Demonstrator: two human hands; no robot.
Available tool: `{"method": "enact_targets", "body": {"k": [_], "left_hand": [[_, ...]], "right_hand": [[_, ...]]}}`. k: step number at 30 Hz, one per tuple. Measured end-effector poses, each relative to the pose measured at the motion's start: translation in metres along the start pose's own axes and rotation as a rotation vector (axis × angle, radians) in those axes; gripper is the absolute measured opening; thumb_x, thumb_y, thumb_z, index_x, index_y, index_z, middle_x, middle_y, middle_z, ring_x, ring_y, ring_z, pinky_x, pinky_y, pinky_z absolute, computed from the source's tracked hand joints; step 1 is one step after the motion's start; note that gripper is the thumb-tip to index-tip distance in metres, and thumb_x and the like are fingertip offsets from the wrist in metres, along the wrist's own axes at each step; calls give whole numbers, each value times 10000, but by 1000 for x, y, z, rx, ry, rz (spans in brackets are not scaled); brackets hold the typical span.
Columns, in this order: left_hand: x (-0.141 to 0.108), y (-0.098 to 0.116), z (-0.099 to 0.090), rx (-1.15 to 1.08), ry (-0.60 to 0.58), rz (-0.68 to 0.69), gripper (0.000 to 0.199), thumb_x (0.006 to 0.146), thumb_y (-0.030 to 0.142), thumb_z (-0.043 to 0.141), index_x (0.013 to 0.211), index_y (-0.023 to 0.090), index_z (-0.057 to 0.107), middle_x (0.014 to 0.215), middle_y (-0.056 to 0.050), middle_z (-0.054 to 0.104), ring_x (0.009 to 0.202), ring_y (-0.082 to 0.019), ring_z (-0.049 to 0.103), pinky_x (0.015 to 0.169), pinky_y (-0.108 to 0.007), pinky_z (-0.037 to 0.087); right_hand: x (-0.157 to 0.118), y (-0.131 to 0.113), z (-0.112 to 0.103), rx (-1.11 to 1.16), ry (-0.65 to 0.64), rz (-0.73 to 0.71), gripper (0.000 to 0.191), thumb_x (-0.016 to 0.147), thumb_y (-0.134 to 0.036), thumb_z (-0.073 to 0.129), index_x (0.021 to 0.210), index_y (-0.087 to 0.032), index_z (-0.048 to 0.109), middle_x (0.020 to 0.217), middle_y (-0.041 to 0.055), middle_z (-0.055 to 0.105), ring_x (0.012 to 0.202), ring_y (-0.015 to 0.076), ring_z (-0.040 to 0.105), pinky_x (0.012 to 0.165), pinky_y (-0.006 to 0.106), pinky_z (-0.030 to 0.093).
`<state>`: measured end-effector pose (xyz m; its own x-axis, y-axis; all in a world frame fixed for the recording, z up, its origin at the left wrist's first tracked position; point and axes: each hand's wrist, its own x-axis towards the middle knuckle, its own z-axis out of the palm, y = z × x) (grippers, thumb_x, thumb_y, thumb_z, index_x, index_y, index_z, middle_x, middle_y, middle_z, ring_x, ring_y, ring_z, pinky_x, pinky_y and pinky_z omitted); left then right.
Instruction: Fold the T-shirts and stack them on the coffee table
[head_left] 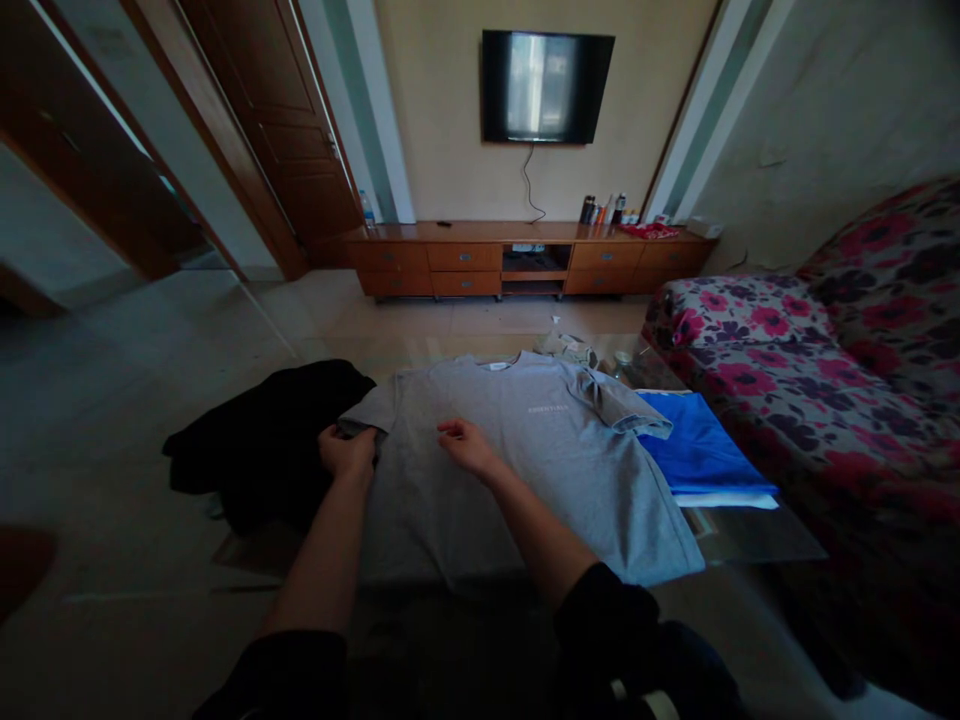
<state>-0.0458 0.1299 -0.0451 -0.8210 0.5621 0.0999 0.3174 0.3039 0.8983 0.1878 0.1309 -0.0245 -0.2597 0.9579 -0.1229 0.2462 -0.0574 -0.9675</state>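
Note:
A grey T-shirt (480, 480) with small lettering on the chest lies spread on a glass table (780, 535), its collar pointing away from me. My left hand (349, 452) is closed on the shirt's left sleeve edge. Over the left part of the chest is my right hand (466, 447), its fingers loosely curled; whether it touches the cloth or pinches any of it is too small to tell. The right sleeve is partly folded and lies over a folded blue cloth (701, 440).
Dark clothing (262, 435) is heaped left of the shirt. Behind its collar are a crumpled item (570, 348) and a glass jar (622, 364). A flowered sofa (757, 340) stands at the right, a low wooden cabinet (465, 258) under a television (547, 88) beyond.

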Motion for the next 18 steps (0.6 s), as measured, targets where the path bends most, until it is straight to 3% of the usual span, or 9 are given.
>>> {"method": "enact_targets", "body": {"k": [2, 4, 10, 14, 18], "left_hand": [[-3, 7, 1, -146, -22, -53, 602, 600, 254, 815, 1156, 125, 623, 1071, -141, 707, 989, -271, 695, 868, -396, 564], [-6, 16, 0, -214, -88, 14, 538, 637, 282, 796, 1136, 117, 683, 1023, -127, 739, 918, -247, 708, 816, -352, 568], [-11, 39, -21, 51, -214, 361, 376, 806, 363, 659, 1119, 185, 766, 954, -67, 749, 857, -217, 681, 802, -316, 531], [-12, 50, -32, 278, -339, 442, 446, 735, 201, 661, 1170, 194, 759, 980, -61, 713, 870, -211, 665, 825, -306, 519], [-22, 59, -37, 326, -288, 577, 395, 783, 176, 609, 1151, 188, 751, 1030, -66, 660, 916, -213, 654, 895, -321, 518]], "right_hand": [[3, -12, 21, 211, -98, 21, 266, 883, -238, 626, 1137, -240, 702, 832, -12, 625, 689, 117, 559, 682, 251, 479], [5, -24, 36, 482, -179, 87, 332, 906, -261, 609, 1233, -272, 665, 814, -23, 598, 669, 104, 553, 681, 241, 478], [9, -45, 61, 858, -327, 289, 428, 975, -351, 562, 1402, -360, 543, 852, -7, 608, 716, 134, 610, 724, 280, 516], [13, -49, 65, 1042, -298, 279, 506, 969, -321, 535, 1459, -389, 432, 971, 8, 683, 825, 168, 666, 794, 337, 545], [24, -52, 57, 927, -157, 184, 478, 961, -310, 482, 1439, -315, 473, 1246, 54, 673, 1141, 204, 632, 896, 368, 543]]}}
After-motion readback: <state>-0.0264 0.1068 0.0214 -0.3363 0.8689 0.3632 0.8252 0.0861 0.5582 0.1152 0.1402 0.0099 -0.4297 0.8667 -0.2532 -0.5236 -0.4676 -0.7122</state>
